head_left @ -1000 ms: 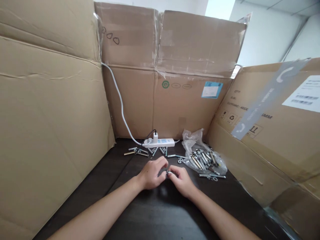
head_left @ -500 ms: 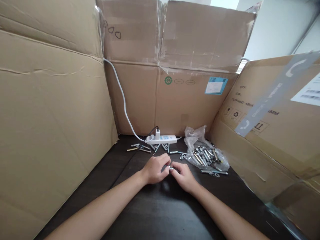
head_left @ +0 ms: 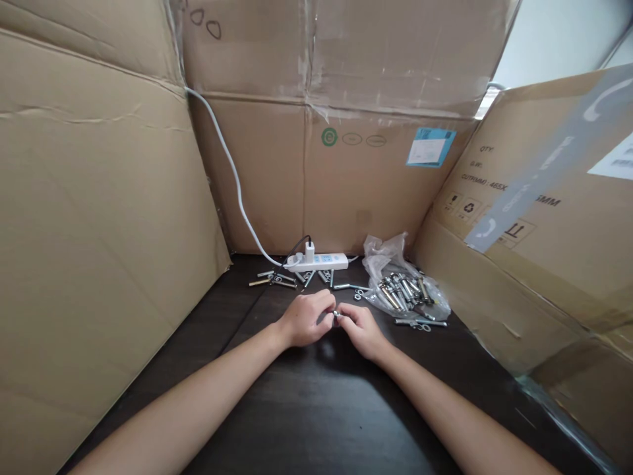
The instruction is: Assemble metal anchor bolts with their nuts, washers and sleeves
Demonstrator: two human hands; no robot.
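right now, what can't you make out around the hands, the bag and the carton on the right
All in the head view:
- Small metal part: mostly hidden by the left hand and right hand; its exact shape is unclear.
- Lower bolts in the plastic bag: buried under the upper bolts.
- White label: cut off by the right edge.
- Carton's size line: partly covered by grey tape.

Makeshift workspace (head_left: 316,409); cardboard walls (head_left: 257,165), bolts (head_left: 406,290)

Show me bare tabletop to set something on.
Free: dark tabletop between the left forearm and right forearm; also between left forearm and left cardboard panel. Crowded: far end, with power strip, loose metal parts and plastic bag.
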